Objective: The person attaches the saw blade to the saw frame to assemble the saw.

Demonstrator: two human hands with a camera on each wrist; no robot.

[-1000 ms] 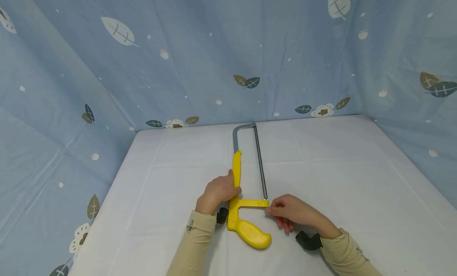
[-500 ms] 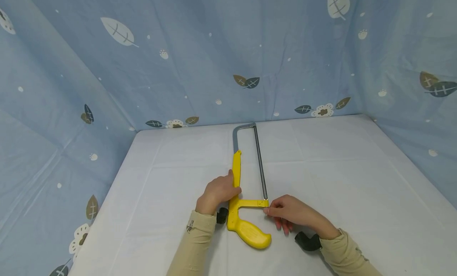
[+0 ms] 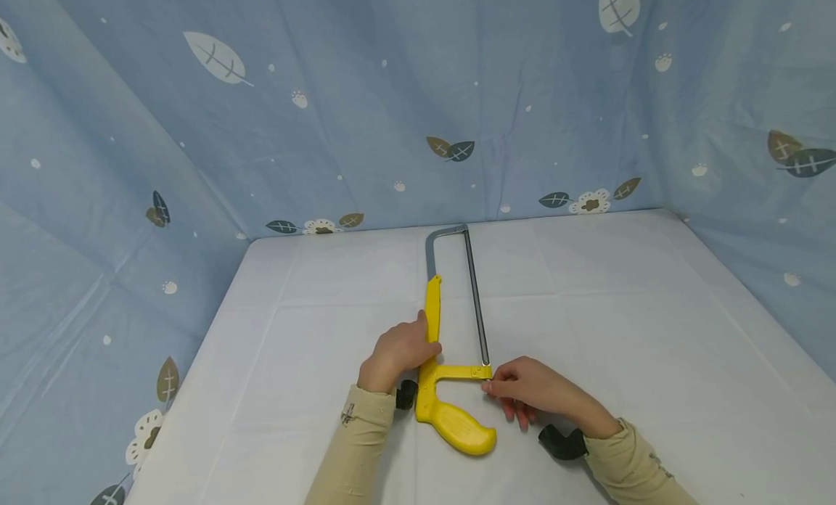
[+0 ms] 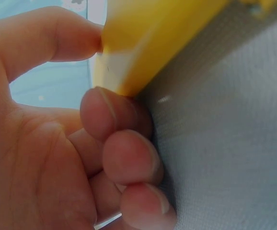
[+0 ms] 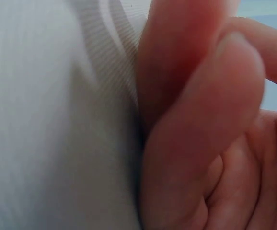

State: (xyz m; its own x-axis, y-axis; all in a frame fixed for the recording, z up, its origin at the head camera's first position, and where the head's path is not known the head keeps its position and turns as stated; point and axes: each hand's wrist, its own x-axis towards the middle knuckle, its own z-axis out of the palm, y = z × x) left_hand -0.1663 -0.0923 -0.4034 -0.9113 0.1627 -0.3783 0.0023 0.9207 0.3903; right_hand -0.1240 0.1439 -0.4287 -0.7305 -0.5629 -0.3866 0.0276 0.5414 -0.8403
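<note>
A hacksaw [image 3: 462, 428] with a yellow handle and a grey front bow lies flat, its handle toward me and its blade [image 3: 475, 294] on the right side. My left hand [image 3: 400, 347] holds the yellow back of the frame; in the left wrist view the thumb and fingertips meet the yellow frame [image 4: 153, 38] from either side. At the blade's near end, my right hand [image 3: 532, 384] pinches the small wing nut just below the yellow arm, and the fingertips mostly hide it. In the right wrist view the lower fingers [image 5: 201, 124] hang curled by the white cloth.
A white cloth [image 3: 313, 345] covers the table. Blue leaf-print curtains [image 3: 366, 91] rise at the back and both sides. Black wrist camera mounts [image 3: 563, 442] sit at both wrists, close over the cloth.
The right thumb and index finger have shifted slightly at the wing nut, covering more of it. The left hand and the hacksaw have stayed still.
</note>
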